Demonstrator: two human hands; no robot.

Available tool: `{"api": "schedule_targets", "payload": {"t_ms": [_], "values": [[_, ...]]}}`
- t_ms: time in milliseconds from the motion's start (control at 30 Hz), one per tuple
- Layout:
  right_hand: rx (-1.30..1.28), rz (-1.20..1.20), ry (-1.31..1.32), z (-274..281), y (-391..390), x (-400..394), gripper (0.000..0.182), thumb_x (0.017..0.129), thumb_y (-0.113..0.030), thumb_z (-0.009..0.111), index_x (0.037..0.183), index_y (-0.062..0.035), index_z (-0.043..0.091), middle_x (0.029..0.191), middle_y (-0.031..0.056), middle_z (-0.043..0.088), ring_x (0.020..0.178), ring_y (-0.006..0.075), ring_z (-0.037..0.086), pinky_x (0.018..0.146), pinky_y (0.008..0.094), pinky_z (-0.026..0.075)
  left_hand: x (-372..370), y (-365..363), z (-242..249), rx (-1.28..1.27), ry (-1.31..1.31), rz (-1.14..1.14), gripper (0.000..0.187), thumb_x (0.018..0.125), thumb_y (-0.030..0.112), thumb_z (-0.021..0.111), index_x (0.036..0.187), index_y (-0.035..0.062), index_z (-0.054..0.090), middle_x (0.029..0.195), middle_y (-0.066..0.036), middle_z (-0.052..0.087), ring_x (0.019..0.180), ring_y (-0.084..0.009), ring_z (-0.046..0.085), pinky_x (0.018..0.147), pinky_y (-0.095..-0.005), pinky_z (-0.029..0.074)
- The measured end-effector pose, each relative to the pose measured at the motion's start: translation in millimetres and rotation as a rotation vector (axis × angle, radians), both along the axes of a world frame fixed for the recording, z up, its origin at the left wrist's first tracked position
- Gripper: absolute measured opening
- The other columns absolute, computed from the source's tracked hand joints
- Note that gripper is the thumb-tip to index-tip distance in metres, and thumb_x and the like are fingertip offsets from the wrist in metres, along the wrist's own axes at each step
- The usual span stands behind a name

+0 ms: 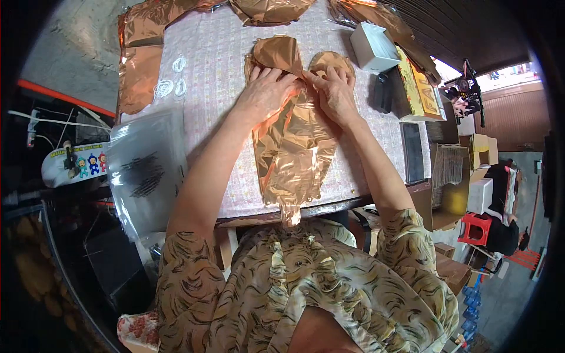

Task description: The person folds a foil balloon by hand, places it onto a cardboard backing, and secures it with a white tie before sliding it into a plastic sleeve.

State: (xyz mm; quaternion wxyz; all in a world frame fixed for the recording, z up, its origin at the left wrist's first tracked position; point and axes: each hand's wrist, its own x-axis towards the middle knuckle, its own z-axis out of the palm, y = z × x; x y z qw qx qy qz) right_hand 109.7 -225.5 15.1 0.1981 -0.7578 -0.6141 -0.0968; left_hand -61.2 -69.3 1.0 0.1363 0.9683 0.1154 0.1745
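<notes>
A flat, copper-coloured foil balloon (297,156) lies lengthwise on the cloth-covered table, its narrow tail hanging over the near edge. Its upper part is folded over, with a rounded flap at the top and another lobe at the upper right. My left hand (268,94) lies on the left side of the foil, fingers stretched out and pressing it down. At the fold's right edge, my right hand (334,94) pinches the foil between thumb and forefinger, its other fingers bent over the right lobe.
More copper foil balloons (141,76) lie along the table's left and far edges. White string coils (165,88) and a clear plastic bag (147,176) are at left. On the right are a white box (375,47), a black object (383,93) and a dark phone-like slab (413,152).
</notes>
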Motion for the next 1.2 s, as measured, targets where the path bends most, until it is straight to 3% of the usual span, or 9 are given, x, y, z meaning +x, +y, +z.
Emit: {"api": "schedule_targets", "payload": {"t_ms": [167,233,433,733,833,933,967,1033,1200], "values": [[-0.007,0.006,-0.028,0,1,1,0.042,0.092,-0.021,0.069,0.132,-0.029,0.073,0.125,0.0075,0.064,0.12,0.0327,0.053,0.104,0.0526,0.036,2,-1,3,-0.068,0.109,0.054,0.044,0.108,0.038,0.051,0.138,0.0074,0.056,0.131,-0.017,0.064,0.129,-0.0348,0.055,0.118,-0.0539,0.032],[-0.072,-0.012,-0.052,2,2,1,0.05,0.09,-0.007,0.062,0.133,-0.0293,0.073,0.134,0.0063,0.062,0.127,0.0312,0.051,0.111,0.0518,0.032,2,-2,4,-0.063,0.092,0.052,0.044,0.108,0.039,0.05,0.135,0.0058,0.056,0.131,-0.017,0.064,0.13,-0.0357,0.055,0.118,-0.0546,0.032],[-0.091,0.013,-0.13,-1,2,1,0.042,0.095,-0.015,0.062,0.13,-0.0343,0.075,0.145,0.0024,0.056,0.131,0.0297,0.05,0.114,0.056,0.028,2,-2,6,-0.099,0.117,0.074,0.041,0.109,0.04,0.049,0.128,0.0053,0.058,0.123,-0.02,0.068,0.124,-0.0366,0.059,0.119,-0.0543,0.031],[-0.183,0.069,-0.178,11,3,13,0.052,0.09,-0.011,0.061,0.131,-0.0409,0.074,0.156,-0.0014,0.048,0.135,0.0296,0.049,0.113,0.0572,0.033,1,0,5,-0.12,0.111,0.093,0.043,0.107,0.039,0.054,0.124,0.0,0.061,0.12,-0.027,0.066,0.118,-0.0421,0.059,0.106,-0.0527,0.041],[-0.206,0.051,-0.202,12,5,12,0.057,0.089,-0.009,0.061,0.132,-0.044,0.072,0.157,-0.0011,0.047,0.136,0.0295,0.048,0.112,0.057,0.033,-1,5,16,-0.225,0.031,0.124,0.036,0.107,0.031,0.055,0.122,-0.0013,0.061,0.121,-0.028,0.064,0.117,-0.044,0.059,0.103,-0.0517,0.044],[-0.181,0.05,-0.232,10,6,13,0.059,0.088,-0.008,0.062,0.133,-0.0454,0.071,0.158,-0.0004,0.046,0.138,0.0302,0.048,0.113,0.0573,0.033,-7,16,37,-0.505,-0.152,0.344,0.032,0.1,0.008,0.054,0.129,-0.0022,0.056,0.132,-0.031,0.054,0.123,-0.0474,0.053,0.107,-0.0522,0.044],[-0.179,0.042,-0.227,9,5,14,0.059,0.088,-0.008,0.062,0.133,-0.0454,0.071,0.158,-0.0004,0.046,0.138,0.0302,0.048,0.113,0.0573,0.033,-8,19,37,-0.503,-0.146,0.337,0.032,0.1,0.008,0.054,0.129,-0.0022,0.056,0.132,-0.031,0.054,0.123,-0.0474,0.053,0.107,-0.0522,0.044],[-0.185,0.072,-0.214,11,5,15,0.059,0.088,-0.008,0.062,0.133,-0.0446,0.071,0.16,0.0004,0.045,0.138,0.031,0.047,0.113,0.0571,0.033,-11,19,40,0.098,-0.605,0.355,0.041,0.097,0.006,0.056,0.136,-0.0032,0.052,0.137,-0.031,0.052,0.128,-0.0479,0.05,0.112,-0.0507,0.042],[-0.186,0.08,-0.187,8,6,17,0.057,0.089,-0.009,0.06,0.133,-0.0438,0.071,0.161,0.0002,0.044,0.138,0.0315,0.047,0.113,0.057,0.032,-1,-4,18,0.017,-0.261,-0.095,0.038,0.098,0.003,0.057,0.135,-0.0035,0.052,0.138,-0.023,0.055,0.131,-0.0403,0.052,0.115,-0.0464,0.042]]}}
